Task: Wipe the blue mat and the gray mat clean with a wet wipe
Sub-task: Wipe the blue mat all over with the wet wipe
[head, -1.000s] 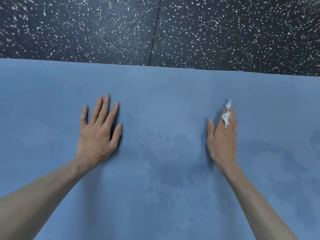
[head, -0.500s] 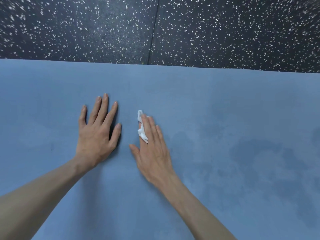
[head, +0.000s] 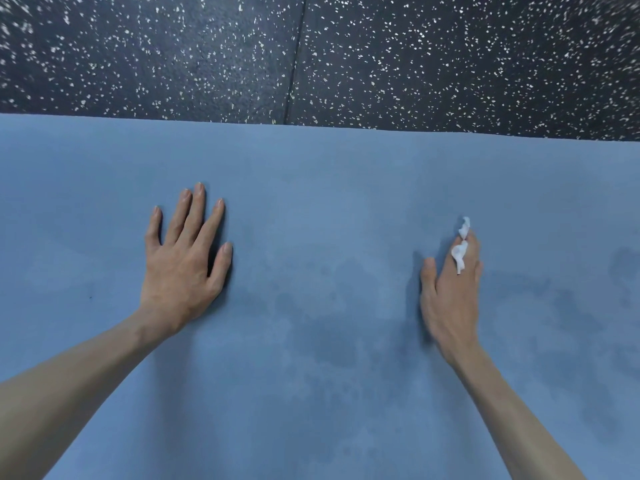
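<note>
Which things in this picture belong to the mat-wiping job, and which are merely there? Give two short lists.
Part of the job:
- blue mat, with darker damp patches
- wet wipe, white, bunched between the fingers
- right hand, holding the wipe
- left hand, flat on the mat

Merely there:
- dark speckled floor

The gray mat is not in view.

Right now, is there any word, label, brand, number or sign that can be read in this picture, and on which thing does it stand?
None: no text shows anywhere.
The blue mat is plain, with only darker damp patches.
The wet wipe under the right hand is plain white.
The dark floor has only pale speckles.
</note>
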